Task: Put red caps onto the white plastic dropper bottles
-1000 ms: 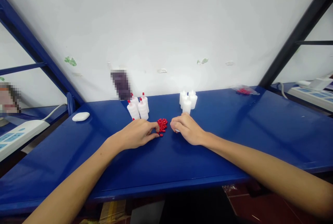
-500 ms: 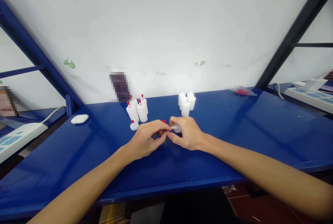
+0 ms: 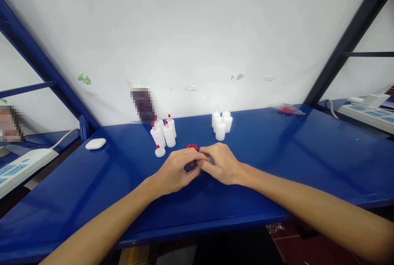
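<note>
My left hand (image 3: 178,168) and my right hand (image 3: 220,162) meet fingertip to fingertip over the blue table (image 3: 277,162), both closed in a pinch. My right hand holds a small white bottle (image 3: 210,159), mostly hidden by the fingers. My left fingertips press at its tip; what they pinch is hidden. A pile of red caps (image 3: 192,147) lies just behind the hands. Red-capped white bottles (image 3: 163,133) stand at the back left, one more (image 3: 159,150) lying in front. Uncapped white bottles (image 3: 221,124) stand at the back right.
A white oval case (image 3: 95,144) lies at the left. A clear bag of red caps (image 3: 287,110) sits at the back right near a black post (image 3: 344,43). White power strips (image 3: 21,164) lie on side tables. A white wall backs the table.
My left hand left the red caps and came to my right hand, which drew the white bottle nearer; the hands now touch. A capped bottle shows lying where the left hand was.
</note>
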`<state>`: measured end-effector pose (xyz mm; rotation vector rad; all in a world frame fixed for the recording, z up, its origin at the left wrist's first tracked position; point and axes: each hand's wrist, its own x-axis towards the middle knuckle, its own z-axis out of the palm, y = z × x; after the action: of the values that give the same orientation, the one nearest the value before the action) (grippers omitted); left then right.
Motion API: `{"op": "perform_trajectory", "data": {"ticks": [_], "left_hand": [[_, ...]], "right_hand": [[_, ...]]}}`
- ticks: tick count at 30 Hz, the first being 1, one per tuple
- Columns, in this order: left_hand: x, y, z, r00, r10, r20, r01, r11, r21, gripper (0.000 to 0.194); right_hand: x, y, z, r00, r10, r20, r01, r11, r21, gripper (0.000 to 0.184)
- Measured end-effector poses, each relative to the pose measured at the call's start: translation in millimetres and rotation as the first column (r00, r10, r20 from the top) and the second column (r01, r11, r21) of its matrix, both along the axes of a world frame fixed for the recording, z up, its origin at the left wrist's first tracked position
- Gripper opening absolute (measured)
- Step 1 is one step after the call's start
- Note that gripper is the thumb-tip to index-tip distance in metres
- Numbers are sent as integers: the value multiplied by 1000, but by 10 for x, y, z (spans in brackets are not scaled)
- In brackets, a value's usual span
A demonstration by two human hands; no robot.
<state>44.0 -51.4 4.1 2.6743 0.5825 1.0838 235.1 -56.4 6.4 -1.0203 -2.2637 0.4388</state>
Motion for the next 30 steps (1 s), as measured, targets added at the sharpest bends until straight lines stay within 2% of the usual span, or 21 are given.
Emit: {"op": "perform_trajectory", "data": {"ticks": [5, 8, 11, 15, 19, 22, 25, 30], "left_hand": [[-8, -11, -11, 996, -14, -83, 16, 999, 31, 14], [-23, 6, 14, 993, -12, -115, 26, 992, 123, 14], [-133, 89, 102, 990, 77, -122, -38, 955, 294, 17], [-515, 287, 326, 946, 305, -113, -226, 866, 445, 27], [-919, 451, 508, 791, 550, -268, -428, 811, 399, 35], [-1035, 504, 540, 697, 596, -399, -500, 803, 326, 39], [-1020, 509, 523, 662, 584, -470, -526, 808, 264, 39], [-1000, 491, 518, 664, 581, -471, -540, 808, 236, 37]], "right_hand": [[-2, -9, -28, 997, 61, -41, -61, 998, 18, 24], [7, 0, -35, 990, 114, -78, -111, 993, 34, 23], [27, 22, -22, 989, 103, -106, -104, 995, 1, 27], [65, 75, -24, 987, 9, -160, -19, 998, -59, 32], [82, 119, -51, 987, 6, -158, -22, 995, -96, 27], [76, 124, -50, 991, 20, -133, -35, 994, -108, 23], [73, 113, -32, 992, 18, -122, -30, 995, -98, 20], [78, 113, -33, 995, 13, -97, -20, 997, -81, 20]]}}
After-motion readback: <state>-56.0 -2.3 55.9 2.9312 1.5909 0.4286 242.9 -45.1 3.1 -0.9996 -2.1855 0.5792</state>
